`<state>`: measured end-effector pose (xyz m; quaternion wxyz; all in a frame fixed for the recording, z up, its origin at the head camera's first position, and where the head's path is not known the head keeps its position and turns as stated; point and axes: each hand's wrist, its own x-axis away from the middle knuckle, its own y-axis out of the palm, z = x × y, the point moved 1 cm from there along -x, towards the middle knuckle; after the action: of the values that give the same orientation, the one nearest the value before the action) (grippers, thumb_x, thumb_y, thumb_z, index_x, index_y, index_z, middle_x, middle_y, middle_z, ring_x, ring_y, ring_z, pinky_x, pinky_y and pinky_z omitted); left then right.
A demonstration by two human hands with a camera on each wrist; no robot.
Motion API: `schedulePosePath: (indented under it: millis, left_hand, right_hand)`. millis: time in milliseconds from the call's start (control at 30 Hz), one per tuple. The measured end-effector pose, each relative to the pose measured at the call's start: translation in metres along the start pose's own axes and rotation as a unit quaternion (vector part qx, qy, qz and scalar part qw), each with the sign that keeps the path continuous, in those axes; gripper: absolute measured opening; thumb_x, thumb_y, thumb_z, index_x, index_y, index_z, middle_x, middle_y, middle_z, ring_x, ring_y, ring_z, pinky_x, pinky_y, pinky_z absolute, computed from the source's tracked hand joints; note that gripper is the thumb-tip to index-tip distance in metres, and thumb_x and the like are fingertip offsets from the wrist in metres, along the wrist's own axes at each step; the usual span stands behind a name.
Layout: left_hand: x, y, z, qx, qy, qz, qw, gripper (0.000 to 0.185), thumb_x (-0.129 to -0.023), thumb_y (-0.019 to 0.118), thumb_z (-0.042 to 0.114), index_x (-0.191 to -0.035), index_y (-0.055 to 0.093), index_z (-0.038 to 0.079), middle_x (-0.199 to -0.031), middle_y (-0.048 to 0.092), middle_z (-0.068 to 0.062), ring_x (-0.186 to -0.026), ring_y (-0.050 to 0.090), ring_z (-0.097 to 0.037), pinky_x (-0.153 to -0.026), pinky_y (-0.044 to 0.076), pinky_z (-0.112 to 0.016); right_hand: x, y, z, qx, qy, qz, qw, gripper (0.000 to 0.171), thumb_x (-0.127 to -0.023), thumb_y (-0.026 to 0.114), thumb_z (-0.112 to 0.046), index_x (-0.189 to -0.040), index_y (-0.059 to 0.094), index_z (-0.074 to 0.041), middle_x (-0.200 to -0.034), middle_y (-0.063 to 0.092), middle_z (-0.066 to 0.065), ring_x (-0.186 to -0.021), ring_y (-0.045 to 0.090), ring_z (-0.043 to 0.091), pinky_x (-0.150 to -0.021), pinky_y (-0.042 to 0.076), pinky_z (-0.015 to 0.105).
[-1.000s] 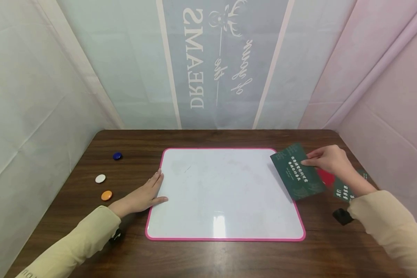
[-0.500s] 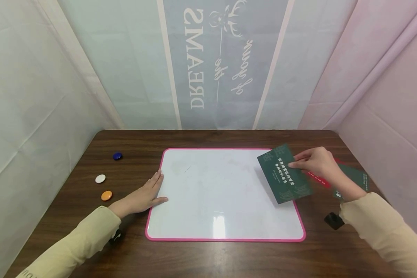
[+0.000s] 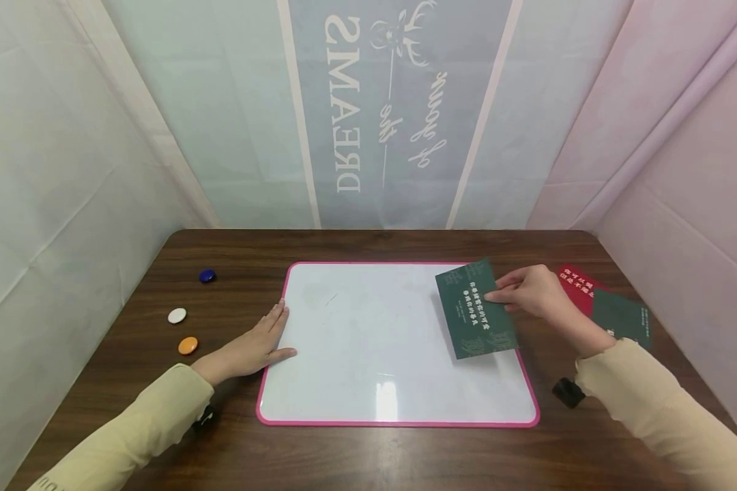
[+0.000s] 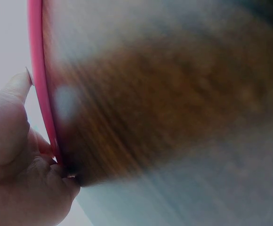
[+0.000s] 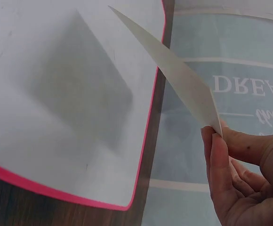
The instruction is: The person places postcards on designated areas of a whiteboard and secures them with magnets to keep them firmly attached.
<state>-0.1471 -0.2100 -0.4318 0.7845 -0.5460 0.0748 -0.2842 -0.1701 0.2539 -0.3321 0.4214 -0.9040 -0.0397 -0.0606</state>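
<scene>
A pink-framed whiteboard [image 3: 368, 341] lies flat in the middle of the brown table. My right hand [image 3: 531, 294] pinches a dark green card [image 3: 474, 310] with white print and holds it above the board's right part. In the right wrist view the card's pale underside [image 5: 174, 73] shows edge-on, pinched by my fingers [image 5: 221, 160], over the board [image 5: 47, 84]. My left hand [image 3: 254, 348] lies flat with straight fingers on the table, touching the board's left frame [image 4: 35, 66].
Three round magnets sit left of the board: blue [image 3: 207, 275], white [image 3: 177, 315], orange [image 3: 188, 345]. A red card [image 3: 574, 283] and another green card [image 3: 623, 317] lie on the table to the right. Fabric walls close in the table on three sides.
My right hand has carried the green card leftward from the board's right edge to over the board, uncovering the red and green cards on the table. The left hand has stayed put.
</scene>
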Motion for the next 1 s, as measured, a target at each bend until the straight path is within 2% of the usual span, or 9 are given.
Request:
schedulePosePath:
  millis: [267,500,700,1000]
  left_hand:
    - [0.0,0.0,0.0,0.001,-0.001,-0.001,1.0,0.086,-0.091,0.049,0.045,-0.141,0.006,-0.01,-0.149,-0.003,-0.025,-0.137,0.004,-0.038,-0.107,0.014,-0.051]
    - [-0.001,-0.001,0.0,0.003,0.0,0.0,1.0,0.086,-0.091,0.048,0.046,-0.141,0.006,-0.011,-0.149,-0.003,-0.025,-0.136,0.004,-0.038,-0.107,0.014,-0.051]
    - [-0.001,-0.002,0.0,-0.001,0.001,0.001,1.0,0.085,-0.091,0.048,0.045,-0.141,0.006,-0.011,-0.149,-0.003,-0.026,-0.136,0.004,-0.039,-0.107,0.014,-0.051]
    - [0.0,-0.003,0.002,0.001,0.006,0.003,1.0,0.085,-0.092,0.048,0.044,-0.14,0.007,-0.012,-0.148,-0.003,-0.027,-0.136,0.004,-0.04,-0.107,0.014,-0.052]
  right_hand:
    - [-0.006,0.015,-0.01,-0.026,0.0,-0.015,1.0,0.048,-0.073,0.077,-0.023,-0.104,0.061,0.011,-0.083,0.068,0.017,-0.067,0.067,0.019,-0.066,0.055,0.032]
    - [-0.01,0.029,-0.018,-0.065,0.009,-0.032,0.997,0.044,-0.072,0.078,-0.02,-0.099,0.06,0.01,-0.079,0.068,0.014,-0.067,0.068,0.021,-0.068,0.055,0.032]
    - [-0.011,0.039,-0.026,-0.079,0.013,-0.049,0.996,0.041,-0.072,0.078,-0.019,-0.095,0.06,0.009,-0.076,0.067,0.01,-0.066,0.068,0.02,-0.067,0.055,0.032]
    - [-0.016,0.054,-0.032,-0.1,0.028,-0.064,0.993,0.039,-0.071,0.079,-0.017,-0.095,0.06,0.008,-0.076,0.068,0.012,-0.065,0.068,0.02,-0.066,0.055,0.029]
